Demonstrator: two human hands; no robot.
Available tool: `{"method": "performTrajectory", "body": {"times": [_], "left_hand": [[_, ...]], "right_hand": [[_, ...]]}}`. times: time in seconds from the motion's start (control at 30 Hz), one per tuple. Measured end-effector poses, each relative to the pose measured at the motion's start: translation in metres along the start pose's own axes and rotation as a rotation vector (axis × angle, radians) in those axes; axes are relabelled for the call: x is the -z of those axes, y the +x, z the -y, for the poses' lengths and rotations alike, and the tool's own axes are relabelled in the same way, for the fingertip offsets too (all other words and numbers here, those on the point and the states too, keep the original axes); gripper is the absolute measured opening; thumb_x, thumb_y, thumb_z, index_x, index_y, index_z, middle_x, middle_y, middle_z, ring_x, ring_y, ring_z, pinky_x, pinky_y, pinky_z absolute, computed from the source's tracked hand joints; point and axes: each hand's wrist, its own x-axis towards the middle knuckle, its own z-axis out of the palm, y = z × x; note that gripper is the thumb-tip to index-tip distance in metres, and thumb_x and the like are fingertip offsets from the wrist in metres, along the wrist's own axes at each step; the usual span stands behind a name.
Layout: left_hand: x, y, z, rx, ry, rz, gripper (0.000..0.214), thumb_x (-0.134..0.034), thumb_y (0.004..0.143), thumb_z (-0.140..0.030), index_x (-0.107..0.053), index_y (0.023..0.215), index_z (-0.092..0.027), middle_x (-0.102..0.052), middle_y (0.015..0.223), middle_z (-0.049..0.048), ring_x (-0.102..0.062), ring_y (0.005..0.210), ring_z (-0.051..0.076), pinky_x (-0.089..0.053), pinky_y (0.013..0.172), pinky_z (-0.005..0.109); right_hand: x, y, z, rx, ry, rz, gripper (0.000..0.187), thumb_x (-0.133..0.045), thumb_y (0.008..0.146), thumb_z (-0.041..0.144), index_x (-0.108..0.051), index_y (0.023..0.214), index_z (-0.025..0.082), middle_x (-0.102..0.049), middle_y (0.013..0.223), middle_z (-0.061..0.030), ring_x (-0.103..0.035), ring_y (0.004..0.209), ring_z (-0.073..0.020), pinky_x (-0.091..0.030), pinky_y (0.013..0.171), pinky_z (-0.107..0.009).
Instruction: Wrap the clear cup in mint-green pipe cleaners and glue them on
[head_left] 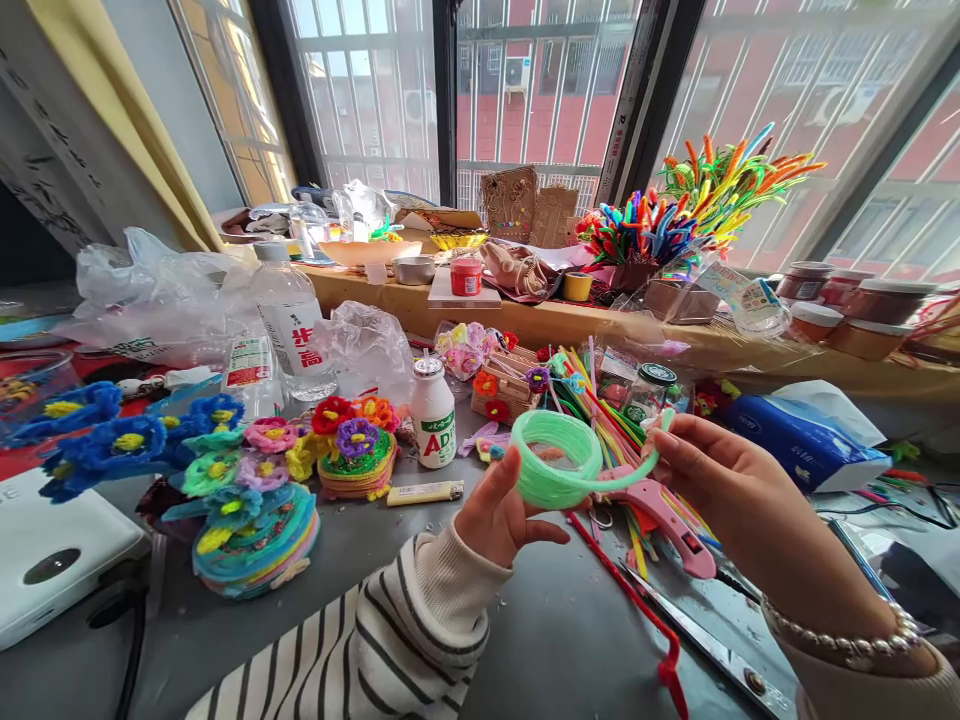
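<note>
We hold a pale green coil (551,462) up over the grey surface (525,625), its soft, fuzzy strand wound into a thick, hollow ring. Our right hand (664,440) has its grip pressed together, thumb and fingers pinching the strand's loose end, which curves away from the ring. Our left hand (495,510) sets its thumb against the ring's side, with fingers spread below; we cannot tell whether that grip closes on it. A bracelet (844,635) of round, shiny beads circles our right wrist. Beneath the hands lie a smooth pink glue gun (667,515), a bent, fuzzy red stem (637,598) and metal scissors (697,630). To the left we see a flat, cream lighter (425,493), a rounded white bottle (433,400) and a striped disc (255,545) of wound fuzzy strands beneath fluffy flowers (266,435).
</note>
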Motion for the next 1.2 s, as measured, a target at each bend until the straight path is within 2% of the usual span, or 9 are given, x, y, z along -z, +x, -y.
{"method": "performTrajectory", "body": {"times": [0.13,0.23,0.43,0.6,0.7,0.77,0.87,1.0,1.2], "left_hand": [[0.002,-0.001,0.001,-0.007,0.067,-0.019,0.047,-0.056,0.073,-0.042,-0.051,0.11,-0.014,-0.058,0.111,0.0147,-0.061,0.091,0.026,-0.052,0.051,0.022],[0.002,-0.002,0.0,-0.018,0.083,0.001,0.053,-0.056,0.072,-0.044,-0.047,0.117,-0.017,-0.057,0.114,0.0141,-0.06,0.093,0.026,-0.052,0.049,0.02],[-0.001,-0.004,0.001,-0.099,0.152,0.027,0.06,-0.066,0.066,-0.034,-0.043,0.12,-0.022,-0.057,0.113,0.0116,-0.06,0.093,0.024,-0.049,0.047,0.016],[-0.003,-0.004,0.002,-0.105,0.117,0.004,0.059,-0.068,0.064,-0.032,-0.046,0.117,-0.023,-0.062,0.1,0.0077,-0.063,0.08,0.019,-0.049,0.042,0.015],[-0.005,-0.004,0.002,-0.078,0.066,0.006,0.056,-0.067,0.064,-0.035,-0.048,0.115,-0.022,-0.06,0.105,0.0075,-0.062,0.088,0.024,-0.054,0.053,0.022],[-0.006,-0.005,0.001,-0.059,0.023,0.01,0.05,-0.066,0.066,-0.034,-0.051,0.111,-0.021,-0.058,0.111,0.0074,-0.059,0.095,0.026,-0.054,0.067,0.028],[-0.005,-0.005,0.001,-0.05,-0.038,0.032,0.044,-0.064,0.069,-0.032,-0.053,0.108,-0.017,-0.059,0.111,0.0081,-0.059,0.097,0.023,-0.05,0.079,0.028],[0.0,-0.003,0.002,-0.033,-0.044,0.045,0.051,-0.06,0.073,-0.033,-0.046,0.118,-0.014,-0.06,0.111,0.0114,-0.059,0.097,0.023,-0.049,0.076,0.025],[0.002,-0.001,0.001,0.001,-0.075,-0.012,0.064,-0.059,0.073,-0.036,-0.034,0.127,-0.014,-0.062,0.108,0.0127,-0.061,0.094,0.024,-0.051,0.07,0.026]], "right_hand": [[-0.004,-0.003,0.002,-0.056,0.1,0.05,0.014,-0.068,0.068,0.028,-0.058,0.075,0.019,-0.059,0.058,0.0047,-0.057,0.052,-0.0048,-0.047,0.053,-0.013],[-0.004,-0.003,0.0,-0.081,0.142,0.085,0.011,-0.064,0.072,0.027,-0.059,0.078,0.019,-0.062,0.066,0.0041,-0.058,0.056,-0.0039,-0.049,0.058,-0.013],[-0.003,-0.004,0.002,-0.064,0.177,0.105,0.008,-0.066,0.071,0.023,-0.061,0.076,0.019,-0.064,0.073,0.0024,-0.06,0.06,-0.0057,-0.05,0.06,-0.013],[-0.007,-0.007,0.004,-0.083,0.202,0.094,0.015,-0.069,0.067,0.019,-0.062,0.08,0.021,-0.062,0.074,0.0034,-0.06,0.062,-0.006,-0.05,0.061,-0.015],[-0.012,-0.009,0.0,-0.094,0.227,0.144,0.014,-0.066,0.07,0.02,-0.06,0.083,0.021,-0.06,0.078,0.0027,-0.058,0.066,-0.006,-0.049,0.063,-0.016],[-0.015,-0.01,-0.003,-0.089,0.249,0.194,0.008,-0.063,0.074,0.022,-0.059,0.081,0.02,-0.059,0.076,0.003,-0.055,0.061,-0.0042,-0.047,0.057,-0.014],[-0.018,-0.011,-0.006,-0.079,0.263,0.202,0.007,-0.061,0.075,0.024,-0.057,0.078,0.02,-0.059,0.072,0.0036,-0.053,0.055,-0.0026,-0.044,0.049,-0.011],[-0.019,-0.012,-0.007,-0.059,0.231,0.161,0.013,-0.066,0.07,0.022,-0.056,0.077,0.021,-0.06,0.073,0.0039,-0.058,0.062,-0.0051,-0.046,0.055,-0.012],[-0.018,-0.013,-0.006,0.035,0.067,0.102,0.015,-0.066,0.069,0.023,-0.054,0.078,0.021,-0.06,0.071,0.0038,-0.061,0.066,-0.0093,-0.05,0.065,-0.02]]}}
